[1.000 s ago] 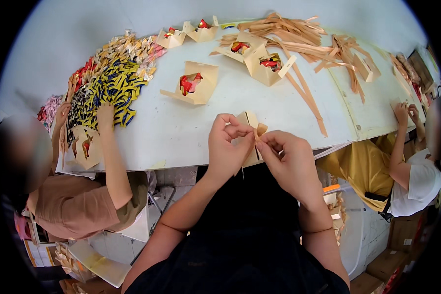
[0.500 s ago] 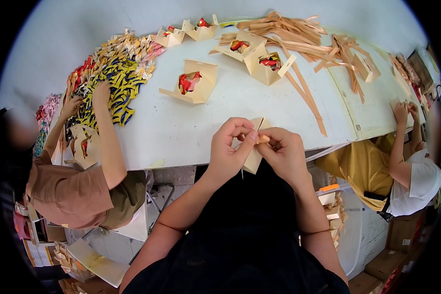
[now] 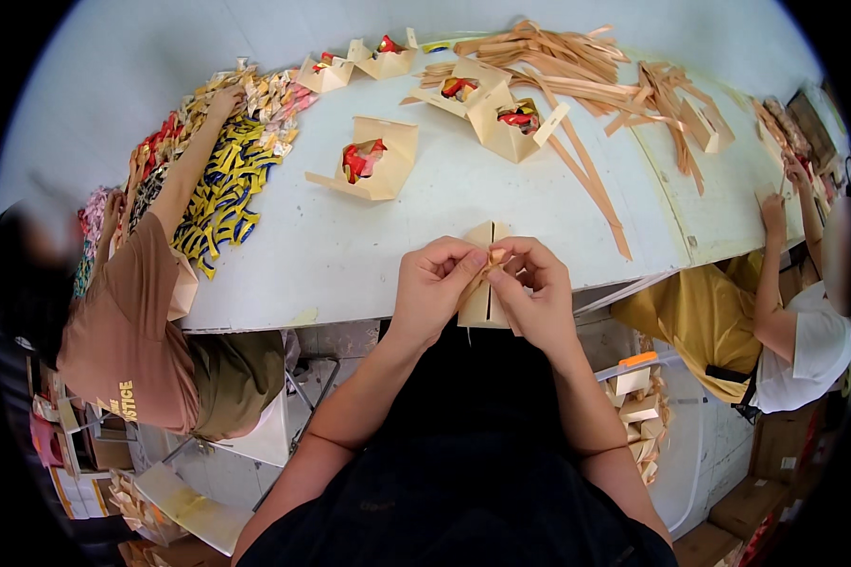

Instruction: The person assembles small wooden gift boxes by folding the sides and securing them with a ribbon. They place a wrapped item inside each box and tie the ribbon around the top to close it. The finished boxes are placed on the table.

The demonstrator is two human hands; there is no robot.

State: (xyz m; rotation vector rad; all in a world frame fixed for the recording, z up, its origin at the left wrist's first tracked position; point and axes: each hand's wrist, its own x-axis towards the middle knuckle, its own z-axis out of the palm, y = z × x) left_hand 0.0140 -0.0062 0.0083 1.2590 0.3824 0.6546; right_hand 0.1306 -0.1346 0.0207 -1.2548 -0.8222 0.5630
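- My left hand point(image 3: 435, 285) and right hand point(image 3: 536, 288) are both pinching, with fingertips, a narrow peach-coloured flat ribbon point(image 3: 497, 255), over a small cream cardboard box point(image 3: 476, 308).
- This box is at the near edge of the white flat surface point(image 3: 303, 255).
- I judge the box light, stiff but easy to crease: better hold its side walls. The ribbon seems soft, perhaps slippery; pinch near its ends.
- Toward the surface's far side, open cream boxes point(image 3: 399, 149) contain red shiny packets point(image 3: 359, 163).
- Below the surface, at right, a translucent plastic bin point(image 3: 678, 435) holds cream cartons point(image 3: 639, 410).
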